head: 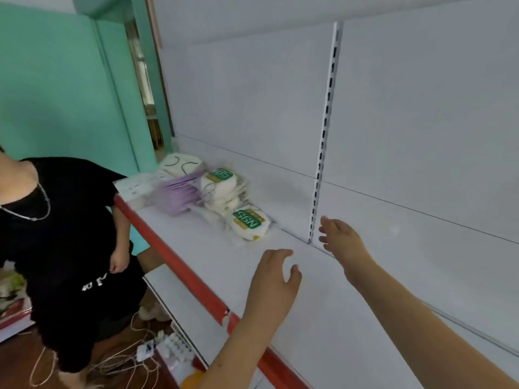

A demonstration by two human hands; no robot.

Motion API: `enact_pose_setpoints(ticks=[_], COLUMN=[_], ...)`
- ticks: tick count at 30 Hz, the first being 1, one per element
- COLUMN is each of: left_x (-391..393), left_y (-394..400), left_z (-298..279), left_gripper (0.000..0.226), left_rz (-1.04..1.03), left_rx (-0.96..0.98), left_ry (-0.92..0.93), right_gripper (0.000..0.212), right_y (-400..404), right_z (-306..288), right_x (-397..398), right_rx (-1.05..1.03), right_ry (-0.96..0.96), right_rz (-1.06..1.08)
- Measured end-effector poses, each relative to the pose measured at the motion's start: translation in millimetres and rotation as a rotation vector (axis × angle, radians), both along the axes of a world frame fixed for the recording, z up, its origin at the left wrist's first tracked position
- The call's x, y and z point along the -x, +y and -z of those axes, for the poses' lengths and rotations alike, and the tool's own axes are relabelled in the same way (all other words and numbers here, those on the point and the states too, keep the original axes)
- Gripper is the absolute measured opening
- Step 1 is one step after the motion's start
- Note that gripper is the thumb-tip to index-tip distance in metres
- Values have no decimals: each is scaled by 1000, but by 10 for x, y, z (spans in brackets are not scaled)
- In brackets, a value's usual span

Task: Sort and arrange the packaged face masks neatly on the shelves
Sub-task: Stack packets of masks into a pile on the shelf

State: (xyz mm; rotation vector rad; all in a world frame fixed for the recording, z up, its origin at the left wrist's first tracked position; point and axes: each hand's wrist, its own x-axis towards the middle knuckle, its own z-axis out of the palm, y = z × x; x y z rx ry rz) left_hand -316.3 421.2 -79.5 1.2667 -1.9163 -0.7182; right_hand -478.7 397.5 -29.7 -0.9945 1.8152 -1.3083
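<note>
shelf [280, 276]: white painted metal, flat and smooth, red strip along its front edge. most of its surface is bare; my judgement is the sorting is barely begun, since all the packs sit bunched at the far left end against the back panel and none are laid in rows.

back panel [252, 108]: white sheet, matte, split by a slotted upright [325, 127] that meets the shelf's back edge near my right hand.

mask heap [196, 189]: mixed kinds piled loosely. flat lilac packs [179, 197] fanned at an angle; a box-like white pack [137, 186] at the front edge; soft rounded white pouches in crinkly clear film stacked crookedly behind.

n95 pack [248, 224]: domed, pillowy, green label, lying apart from the heap, nearest to me, close to the back edge.

my left hand [273, 279]: over the middle of the shelf, fingers loosely curved, spread wide, holding nothing.

my right hand [341, 238]: by the back edge beside the upright, fingers straight, wide, holding nothing.

left to do, as i judge it: separate the kinds, square each stack, spread them along the shelf.
</note>
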Motion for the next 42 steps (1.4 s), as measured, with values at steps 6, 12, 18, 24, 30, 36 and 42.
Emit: enact_pose_setpoints(ticks=[6,12,18,24,30,36,42], left_x=[-708,-776,-725,-445,567,1916,3114], left_y=[-1292,-1959,-1958,-1448,-807,489,2130], left_z=[118,169,168,-117,-519,-816,-700], left_gripper=[52,24,21,20,14,11,9], left_rz=[-370,-363,-290,-96,397,993,1286], left_rx=[-272,-646,-594,-514,-323,-300,-246], left_ry=[271,531,655,828,579,264,121], right_gripper=[35,18,15,30,53,71,36], right_y=[-1192,-1730,-1637,-564,957,2910,4939], right_z=[293,518,511,214,-48,-272,56], right_x=[-618,-850,-798,-244,708,1370,1759], right_rx=[-185,-195,-215,-118,87,83,20], right_ry=[-515,-649,-611,-579,-357,24,-21], right_rz=[5,46,-35,-317,-92,444,764])
